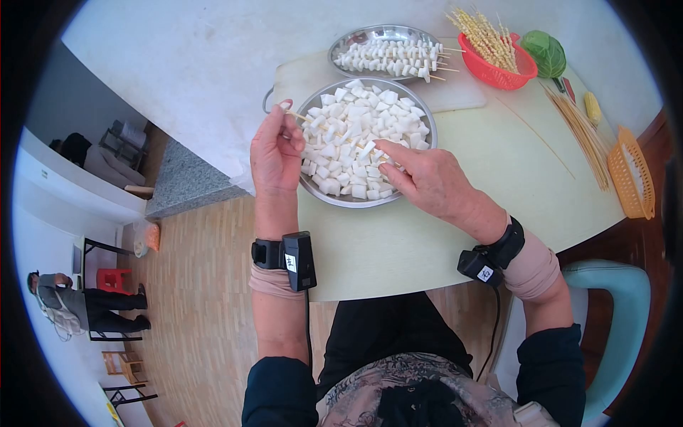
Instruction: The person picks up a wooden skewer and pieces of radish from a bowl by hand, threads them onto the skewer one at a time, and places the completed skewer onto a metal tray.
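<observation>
A round metal bowl (432,128) full of white cubes (348,146) sits on the table. At its left edge my left hand (279,151) is closed on a thin wooden skewer (299,116) that points over the bowl. Over the bowl's right side my right hand (430,176) pinches a white piece (367,149) between thumb and index finger. Behind the bowl, an oval metal tray (341,37) holds several skewers threaded with white pieces (391,57).
A cutting board (462,96) lies under the tray. Farther right are a red basket (498,77) of threaded skewers, a cabbage (544,53), corn (592,109), bare skewers (580,132) and an orange basket (633,178). A person (85,302) stands far left.
</observation>
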Action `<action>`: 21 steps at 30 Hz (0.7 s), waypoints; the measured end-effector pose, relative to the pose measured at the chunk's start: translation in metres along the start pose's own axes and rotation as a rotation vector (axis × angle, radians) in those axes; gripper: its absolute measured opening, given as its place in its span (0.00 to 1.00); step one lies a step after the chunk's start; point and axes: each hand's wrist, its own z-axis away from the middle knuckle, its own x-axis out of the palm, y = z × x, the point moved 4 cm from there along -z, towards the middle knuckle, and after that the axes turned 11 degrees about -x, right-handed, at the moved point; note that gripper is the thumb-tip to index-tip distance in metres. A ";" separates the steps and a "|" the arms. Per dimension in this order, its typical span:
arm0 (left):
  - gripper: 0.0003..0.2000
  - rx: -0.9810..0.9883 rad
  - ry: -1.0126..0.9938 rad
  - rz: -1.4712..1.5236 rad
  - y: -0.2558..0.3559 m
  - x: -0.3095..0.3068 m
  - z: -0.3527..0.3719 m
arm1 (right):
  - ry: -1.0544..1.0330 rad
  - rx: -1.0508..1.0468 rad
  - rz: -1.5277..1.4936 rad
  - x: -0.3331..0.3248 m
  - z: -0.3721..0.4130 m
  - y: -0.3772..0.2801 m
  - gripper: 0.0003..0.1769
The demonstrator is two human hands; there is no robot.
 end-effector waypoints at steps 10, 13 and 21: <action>0.10 -0.067 -0.028 0.053 -0.004 -0.001 0.001 | -0.043 0.014 0.038 0.006 0.002 -0.003 0.16; 0.10 -0.063 -0.041 0.049 -0.004 -0.002 0.000 | -0.033 0.005 0.040 0.007 0.002 -0.002 0.16; 0.09 -0.077 -0.024 0.097 -0.006 -0.001 0.000 | -0.050 0.015 0.044 0.008 0.003 -0.001 0.17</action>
